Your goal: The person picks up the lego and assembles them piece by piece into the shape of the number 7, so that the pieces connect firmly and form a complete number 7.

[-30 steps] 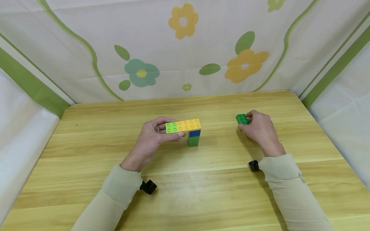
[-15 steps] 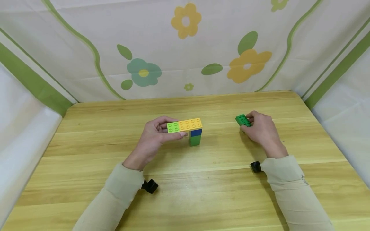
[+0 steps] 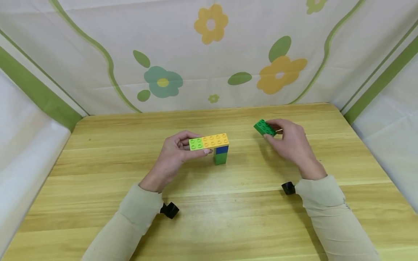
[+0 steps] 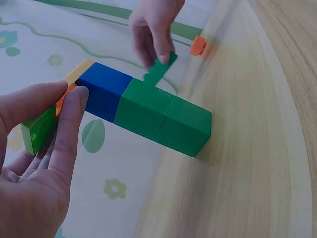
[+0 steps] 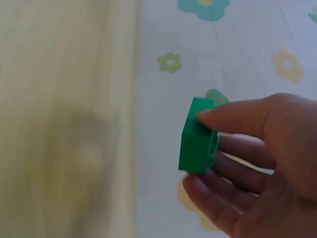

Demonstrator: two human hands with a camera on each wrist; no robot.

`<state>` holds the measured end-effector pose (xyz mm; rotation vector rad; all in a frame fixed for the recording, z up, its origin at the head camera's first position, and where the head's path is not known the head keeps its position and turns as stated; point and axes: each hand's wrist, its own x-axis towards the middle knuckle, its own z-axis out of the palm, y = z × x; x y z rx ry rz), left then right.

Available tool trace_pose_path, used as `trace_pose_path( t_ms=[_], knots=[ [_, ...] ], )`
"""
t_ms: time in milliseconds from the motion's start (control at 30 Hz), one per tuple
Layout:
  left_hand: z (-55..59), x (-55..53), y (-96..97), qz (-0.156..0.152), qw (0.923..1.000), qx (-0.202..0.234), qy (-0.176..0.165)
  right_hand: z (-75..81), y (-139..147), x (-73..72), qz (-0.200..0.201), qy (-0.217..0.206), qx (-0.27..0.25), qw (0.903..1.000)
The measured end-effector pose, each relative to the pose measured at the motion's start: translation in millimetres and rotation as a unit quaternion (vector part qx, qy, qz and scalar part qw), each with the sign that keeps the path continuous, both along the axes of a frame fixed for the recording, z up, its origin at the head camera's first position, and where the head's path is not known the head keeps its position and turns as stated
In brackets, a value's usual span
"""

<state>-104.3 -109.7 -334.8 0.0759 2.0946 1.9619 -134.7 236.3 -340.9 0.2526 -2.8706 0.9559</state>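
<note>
My left hand [image 3: 174,154] pinches the joined row of a lime brick [image 3: 196,144] and a yellow brick [image 3: 214,140] between thumb and fingers. Under the yellow brick's right end stands a column: a blue brick [image 4: 105,89] on top of two green bricks [image 4: 143,106], its foot on the table. To the right, my right hand [image 3: 289,139] grips a separate green brick [image 3: 265,128] above the table, thumb on one side and fingers on the other. In the right wrist view this green brick [image 5: 197,141] is tilted, its studs facing the palm.
An orange brick [image 4: 198,45] lies on the table beyond the right hand in the left wrist view; the head view does not show it. The wooden table [image 3: 209,224] ends at a white flowered curtain [image 3: 192,54] behind, with cloth at both sides.
My right hand has lifted the green brick and moved it leftward, towards the column. My left hand and the built bricks stay nearly in place.
</note>
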Motion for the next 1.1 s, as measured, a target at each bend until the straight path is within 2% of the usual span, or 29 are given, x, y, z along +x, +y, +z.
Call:
trace_pose_path(
  t_ms=[100, 233, 433, 533, 700, 867, 1000, 1100],
  knots=[
    [0.2, -0.2, 0.5, 0.002, 1.0, 0.001, -0.003, 6.4, -6, 1.7, 0.038, 0.049, -0.025, 0.9977],
    [-0.9, -1.1, 0.2, 0.002, 1.0, 0.001, -0.004, 19.1, -18, 5.4, 0.08, 0.084, -0.061, 0.9914],
    [-0.3, -1.9, 0.4, -0.001, 1.0, 0.001, -0.004, 43.4, -41, 13.0, 0.118, 0.08, -0.109, 0.9838],
    [1.1, -1.5, 0.1, 0.001, 1.0, 0.0, -0.007, 53.5, -55, 15.2, 0.156, 0.085, -0.124, 0.9763],
    [2.4, -0.6, -0.4, -0.002, 1.0, 0.001, -0.007, 62.6, -77, 15.1, 0.234, 0.109, -0.119, 0.9587],
    [2.3, -0.7, -1.4, -0.006, 1.0, 0.008, 0.0, 64.2, -96, 12.3, 0.292, 0.123, -0.102, 0.943],
    [2.0, -0.2, -2.1, -0.008, 0.9998, 0.018, 0.001, 62.6, -106, 9.2, 0.323, 0.117, -0.085, 0.9354],
    [1.3, -0.5, -2.1, -0.01, 0.9996, 0.027, -0.002, 61.5, -110, 8.3, 0.334, 0.108, -0.072, 0.9337]
  ],
)
